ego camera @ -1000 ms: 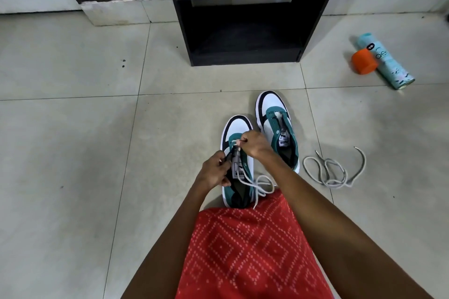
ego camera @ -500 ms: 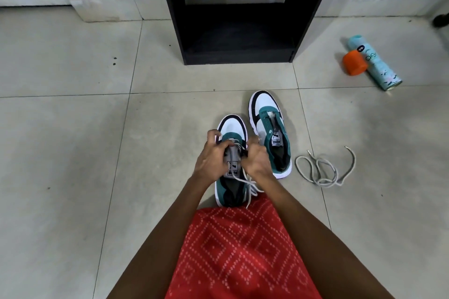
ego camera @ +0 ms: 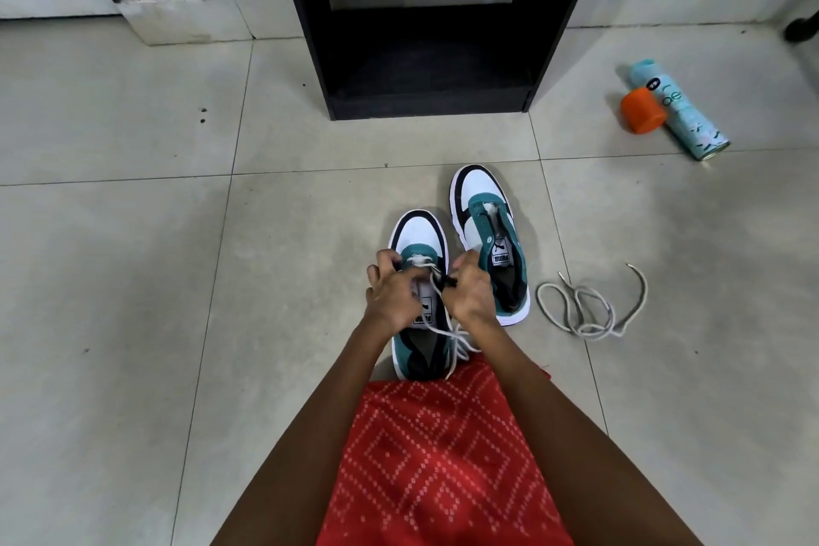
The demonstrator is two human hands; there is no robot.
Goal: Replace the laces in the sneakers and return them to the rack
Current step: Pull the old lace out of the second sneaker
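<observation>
Two white, black and teal sneakers stand on the tiled floor. The near sneaker has a white lace threaded through its lowest eyelets, its loose ends trailing toward my lap. My left hand grips the sneaker's left side by the tongue. My right hand pinches the lace's dark tip over the tongue. The far sneaker sits unlaced just to the right. A loose grey lace lies coiled on the floor beyond it.
A black open rack stands straight ahead against the wall. A teal spray can and an orange cap lie at the right. Red patterned cloth covers my lap.
My hands have drawn apart to either side of the near sneaker's tongue. The right hand now pinches the lace tip, and a lace bar shows across the lowest eyelets.
</observation>
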